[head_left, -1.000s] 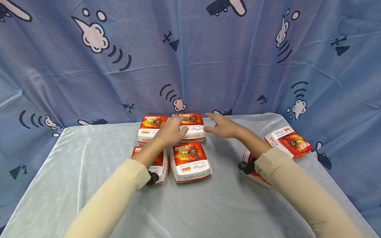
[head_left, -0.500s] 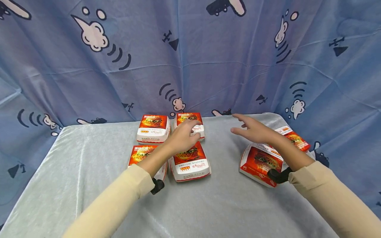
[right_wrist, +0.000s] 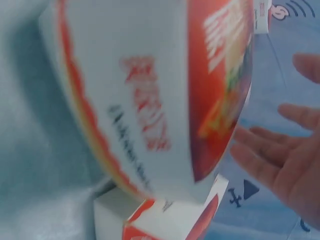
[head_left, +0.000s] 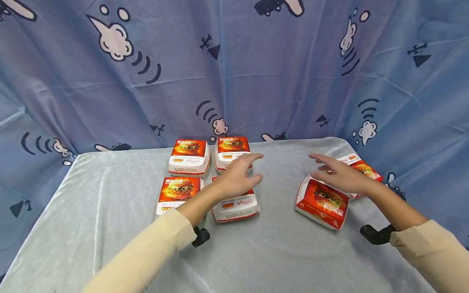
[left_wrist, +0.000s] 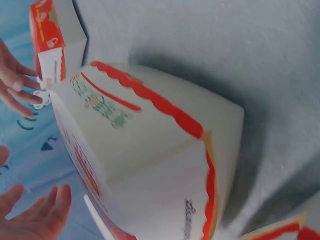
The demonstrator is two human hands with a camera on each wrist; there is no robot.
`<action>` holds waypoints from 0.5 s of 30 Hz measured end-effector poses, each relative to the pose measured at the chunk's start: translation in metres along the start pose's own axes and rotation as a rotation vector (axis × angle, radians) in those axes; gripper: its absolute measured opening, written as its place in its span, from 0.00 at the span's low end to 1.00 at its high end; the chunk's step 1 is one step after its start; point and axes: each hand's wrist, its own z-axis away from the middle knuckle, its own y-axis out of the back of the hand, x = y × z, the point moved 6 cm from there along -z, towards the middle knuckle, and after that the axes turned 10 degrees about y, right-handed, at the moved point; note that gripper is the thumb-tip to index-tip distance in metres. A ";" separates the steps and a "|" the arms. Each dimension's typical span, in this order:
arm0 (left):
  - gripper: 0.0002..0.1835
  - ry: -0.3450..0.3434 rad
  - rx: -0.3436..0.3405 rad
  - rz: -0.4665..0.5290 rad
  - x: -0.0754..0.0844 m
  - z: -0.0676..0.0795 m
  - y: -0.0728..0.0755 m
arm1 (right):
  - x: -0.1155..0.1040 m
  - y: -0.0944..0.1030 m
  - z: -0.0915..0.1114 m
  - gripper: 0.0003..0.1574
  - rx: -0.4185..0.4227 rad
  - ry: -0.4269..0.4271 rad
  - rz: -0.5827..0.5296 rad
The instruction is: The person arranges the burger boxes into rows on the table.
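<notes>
Four-cornered burger boxes in red and white, with a burger picture on each lid, lie in the head view. My left hand (head_left: 236,177) hovers with extended fingers above the front middle burger box (head_left: 236,207), hiding part of its lid. On the right side my right hand (head_left: 338,173), fingers extended, is over the far edge of the front right burger box (head_left: 324,201). Behind it a tilted burger box (head_left: 360,167) is partly covered by that hand. The right wrist view shows the right hand (right_wrist: 287,155) apart from the nearby box (right_wrist: 135,95). Neither hand holds anything.
Three more burger boxes stand on the left: back left (head_left: 188,156), back middle (head_left: 231,150) and front left (head_left: 177,193). A grey cloth (head_left: 278,260) covers the table, and a blue patterned curtain (head_left: 256,81) hangs behind it.
My right hand has moved right, from beside the back middle box to the right-hand boxes. The left hand has shifted right and toward me. The boxes have stayed in place.
</notes>
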 end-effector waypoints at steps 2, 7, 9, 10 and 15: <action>0.31 0.011 -0.010 0.024 0.001 0.000 -0.003 | 0.002 -0.001 0.005 0.41 -0.018 0.017 -0.008; 0.31 0.010 -0.029 0.039 0.004 0.002 -0.010 | 0.009 0.000 0.015 0.41 -0.042 0.051 0.014; 0.31 0.004 -0.035 0.040 0.005 0.002 -0.013 | 0.011 0.000 0.018 0.41 -0.045 0.059 0.021; 0.31 0.004 -0.040 0.045 0.006 0.002 -0.014 | 0.013 0.000 0.019 0.41 -0.047 0.067 0.021; 0.32 0.007 -0.056 0.064 0.008 0.000 -0.019 | 0.018 -0.003 0.024 0.40 -0.059 0.084 0.023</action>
